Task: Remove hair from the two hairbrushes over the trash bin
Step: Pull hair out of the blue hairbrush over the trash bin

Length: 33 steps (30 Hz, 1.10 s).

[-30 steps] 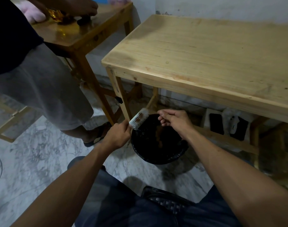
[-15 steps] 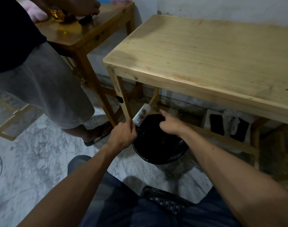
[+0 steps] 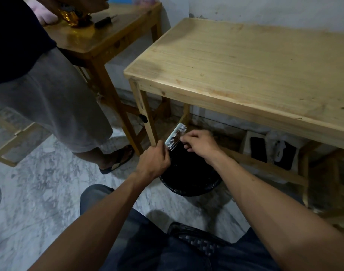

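A pale wooden bench (image 3: 255,75) stands against a white wall (image 3: 265,10). Left of it is a darker wooden table (image 3: 101,42) holding a shiny gold object (image 3: 70,15) and a dark tool (image 3: 104,20). A second person (image 3: 40,85) in grey shorts and a sandal (image 3: 118,160) stands by the table on marble floor (image 3: 40,192).

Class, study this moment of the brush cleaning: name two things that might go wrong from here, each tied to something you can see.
1. The hairbrush is held near the far rim of the trash bin, so loosened hair may fall on the floor behind it.
2. The right hand picks at the bristles with bare fingertips, which the pins could prick.
3. The left hand grips only the handle, so a hard tug might twist the brush loose.
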{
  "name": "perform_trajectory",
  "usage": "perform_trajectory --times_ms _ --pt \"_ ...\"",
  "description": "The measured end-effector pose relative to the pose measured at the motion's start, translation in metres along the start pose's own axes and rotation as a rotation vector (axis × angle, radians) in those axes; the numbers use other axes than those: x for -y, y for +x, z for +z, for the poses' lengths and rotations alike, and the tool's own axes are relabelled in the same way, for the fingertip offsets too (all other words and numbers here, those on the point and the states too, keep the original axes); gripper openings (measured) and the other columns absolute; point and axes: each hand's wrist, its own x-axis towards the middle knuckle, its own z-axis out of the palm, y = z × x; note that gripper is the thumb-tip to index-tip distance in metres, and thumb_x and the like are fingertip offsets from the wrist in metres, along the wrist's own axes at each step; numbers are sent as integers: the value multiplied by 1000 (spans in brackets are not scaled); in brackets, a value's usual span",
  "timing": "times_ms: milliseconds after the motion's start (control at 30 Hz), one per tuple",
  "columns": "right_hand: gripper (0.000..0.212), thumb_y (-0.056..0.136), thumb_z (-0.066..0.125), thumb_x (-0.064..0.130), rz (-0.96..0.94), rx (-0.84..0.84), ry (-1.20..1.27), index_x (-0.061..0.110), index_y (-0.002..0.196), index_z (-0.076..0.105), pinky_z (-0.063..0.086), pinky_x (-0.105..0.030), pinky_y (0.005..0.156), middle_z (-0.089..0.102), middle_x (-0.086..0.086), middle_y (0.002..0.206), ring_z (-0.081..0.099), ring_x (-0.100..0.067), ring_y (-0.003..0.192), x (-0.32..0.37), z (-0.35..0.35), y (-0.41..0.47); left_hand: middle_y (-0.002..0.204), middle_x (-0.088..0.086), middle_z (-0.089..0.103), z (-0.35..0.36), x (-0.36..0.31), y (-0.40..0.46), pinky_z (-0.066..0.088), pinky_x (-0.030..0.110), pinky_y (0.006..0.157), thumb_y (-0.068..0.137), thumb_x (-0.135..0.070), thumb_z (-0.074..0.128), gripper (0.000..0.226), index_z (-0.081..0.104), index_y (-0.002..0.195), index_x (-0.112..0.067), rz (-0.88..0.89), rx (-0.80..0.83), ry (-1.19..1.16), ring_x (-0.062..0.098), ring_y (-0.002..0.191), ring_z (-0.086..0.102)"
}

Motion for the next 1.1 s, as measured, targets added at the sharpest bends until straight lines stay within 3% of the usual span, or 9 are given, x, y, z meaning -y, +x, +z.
perform_trajectory --times_ms 133,267,433,567,667,733,833,933,1100 --pt "17 90 68 19 40 -84 34 4 92 75 53 -23 62 68 -2 76 61 -9 65 1 -16 1 75 8 61 -4 9 -1 42 34 51 105 -30 39 23 49 104 -10 -91 -35 -2 21 53 51" --pt "19 87 77 24 79 88 31 7 97 75 51 -18 53 71 -1 77 60 -7 59 -2 -7 -1 70 5 59 -2 4 -3 40 33 49 105 -33 39 22 48 101 -13 -9 -12 22 18 49 48" --pt "11 88 74 14 93 6 126 8 80 72 46 -14 46 67 -2 67 55 -6 52 -1 14 1 66 4 53 6 -10 -9 38 35 53 105 -30 39 20 46 101 -12 21 -28 80 27 51 50" --pt "26 96 63 20 92 0 -51 11 71 66 47 -19 49 63 -3 65 55 -9 54 -6 12 0 73 6 57 5 -10 -10 42 37 56 105 -30 39 21 47 103 -10 -43 -9 64 28 57 53" --pt "23 98 59 24 118 -26 -76 9 85 69 52 -22 54 65 0 74 61 -10 63 -8 2 1 84 9 62 2 -3 -6 51 40 59 105 -31 39 24 50 104 -9 -202 -48 -10 30 67 61" --pt "21 98 59 25 148 -36 -62 8 94 70 56 -25 57 66 0 79 63 -11 68 -10 -9 2 83 9 61 0 5 -4 44 34 52 105 -30 38 23 49 101 -9 -227 -54 -14 24 62 57" --pt "15 96 63 22 170 -32 -82 13 86 68 59 -29 65 67 -4 81 64 -13 70 -14 -21 2 75 4 55 -5 9 -5 31 29 45 106 -28 39 20 46 98 -11 -207 -51 -17 15 55 49" --pt "4 91 68 11 172 -38 -125 15 89 68 61 -32 72 70 -5 84 66 -14 72 -17 -23 -1 74 4 56 -3 10 -5 36 31 48 106 -29 39 21 48 102 -10 -151 -44 -22 18 55 52" --pt "33 78 66 21 149 -37 -162 25 111 66 63 -37 80 73 1 96 72 -17 86 -13 -17 2 72 7 62 2 5 -9 47 39 47 106 -30 40 23 51 102 -10 -29 -22 -68 19 51 53"
